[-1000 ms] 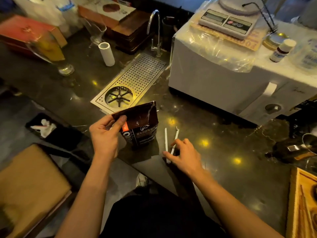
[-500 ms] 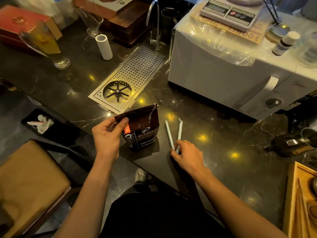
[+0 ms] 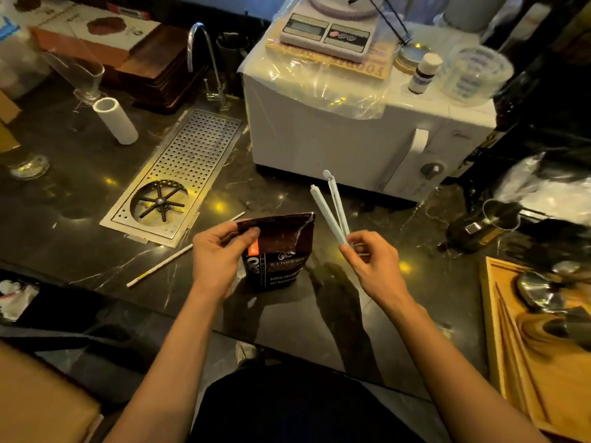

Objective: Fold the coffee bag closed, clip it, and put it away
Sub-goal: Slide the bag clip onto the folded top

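A dark brown coffee bag [image 3: 281, 251] stands upright on the black marble counter [image 3: 80, 219], its top flattened. My left hand [image 3: 217, 254] pinches the bag's upper left corner between thumb and fingers. My right hand [image 3: 371, 266] holds a long pale sealing clip [image 3: 331, 209] by its hinged end, lifted off the counter to the right of the bag. The clip's two arms are spread apart in a narrow V and point up and away from me.
A perforated steel drip tray with a rinser [image 3: 179, 183] lies behind the bag, a tap [image 3: 208, 65] beyond it. A white oven [image 3: 367, 135] carrying a scale [image 3: 326, 33] stands back right. A thin white stick [image 3: 179, 254] lies left, a wooden tray [image 3: 505, 346] right.
My right hand has picked the clip up from the counter and raised it beside the bag. My left hand keeps its hold on the bag's top corner.
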Action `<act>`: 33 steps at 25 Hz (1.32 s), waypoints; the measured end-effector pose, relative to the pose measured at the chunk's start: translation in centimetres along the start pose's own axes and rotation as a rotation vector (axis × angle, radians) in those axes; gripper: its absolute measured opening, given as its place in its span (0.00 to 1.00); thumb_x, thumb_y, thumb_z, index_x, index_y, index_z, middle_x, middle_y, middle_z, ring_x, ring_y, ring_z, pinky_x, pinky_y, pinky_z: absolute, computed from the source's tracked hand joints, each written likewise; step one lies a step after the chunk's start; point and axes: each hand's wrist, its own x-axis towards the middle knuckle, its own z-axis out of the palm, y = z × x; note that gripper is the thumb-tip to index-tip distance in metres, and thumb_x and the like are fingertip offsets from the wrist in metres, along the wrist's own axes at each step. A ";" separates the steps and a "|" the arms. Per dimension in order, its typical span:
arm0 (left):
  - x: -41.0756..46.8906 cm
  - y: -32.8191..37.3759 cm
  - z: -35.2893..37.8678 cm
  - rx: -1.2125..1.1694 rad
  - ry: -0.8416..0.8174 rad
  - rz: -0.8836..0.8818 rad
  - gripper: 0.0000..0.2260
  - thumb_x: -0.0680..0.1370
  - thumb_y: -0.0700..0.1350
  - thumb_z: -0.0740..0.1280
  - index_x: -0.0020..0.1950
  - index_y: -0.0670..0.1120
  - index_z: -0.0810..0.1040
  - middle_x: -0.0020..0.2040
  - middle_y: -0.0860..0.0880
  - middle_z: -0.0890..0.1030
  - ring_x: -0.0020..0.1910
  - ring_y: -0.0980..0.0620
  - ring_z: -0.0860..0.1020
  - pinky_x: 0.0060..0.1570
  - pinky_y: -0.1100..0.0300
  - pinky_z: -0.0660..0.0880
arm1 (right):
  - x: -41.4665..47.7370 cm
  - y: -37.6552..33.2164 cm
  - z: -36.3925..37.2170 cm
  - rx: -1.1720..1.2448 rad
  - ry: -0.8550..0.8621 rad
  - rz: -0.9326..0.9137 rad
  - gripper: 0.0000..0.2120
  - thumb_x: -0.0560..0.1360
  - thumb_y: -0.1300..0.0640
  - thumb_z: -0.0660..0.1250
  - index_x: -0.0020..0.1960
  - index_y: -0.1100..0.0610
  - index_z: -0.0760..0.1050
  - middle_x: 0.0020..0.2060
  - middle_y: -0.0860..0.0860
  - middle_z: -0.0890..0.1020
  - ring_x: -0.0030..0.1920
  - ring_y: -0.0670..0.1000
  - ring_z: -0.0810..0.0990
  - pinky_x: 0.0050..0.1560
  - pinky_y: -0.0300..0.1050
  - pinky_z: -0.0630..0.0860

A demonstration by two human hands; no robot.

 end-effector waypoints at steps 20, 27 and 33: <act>3.9 -0.8 6.2 0.046 -0.381 -0.141 0.07 0.74 0.35 0.70 0.48 0.45 0.84 0.45 0.46 0.86 0.45 0.49 0.85 0.43 0.59 0.79 | -1.5 0.5 -7.5 0.112 0.116 -0.054 0.06 0.74 0.62 0.71 0.50 0.54 0.82 0.48 0.49 0.83 0.47 0.47 0.80 0.47 0.37 0.78; 3.5 -0.6 6.0 0.047 -0.385 -0.134 0.08 0.74 0.34 0.69 0.49 0.45 0.83 0.46 0.46 0.86 0.46 0.50 0.85 0.43 0.60 0.81 | -1.0 -0.2 -6.3 0.115 0.057 -0.087 0.05 0.74 0.61 0.71 0.49 0.55 0.82 0.48 0.49 0.83 0.47 0.49 0.81 0.50 0.46 0.80; 3.0 -0.9 5.7 0.056 -0.355 -0.140 0.11 0.74 0.32 0.69 0.51 0.46 0.83 0.49 0.44 0.86 0.50 0.48 0.84 0.48 0.54 0.82 | -0.4 -0.5 -5.2 0.150 0.042 -0.075 0.05 0.74 0.62 0.72 0.50 0.57 0.83 0.47 0.50 0.84 0.48 0.50 0.82 0.51 0.52 0.81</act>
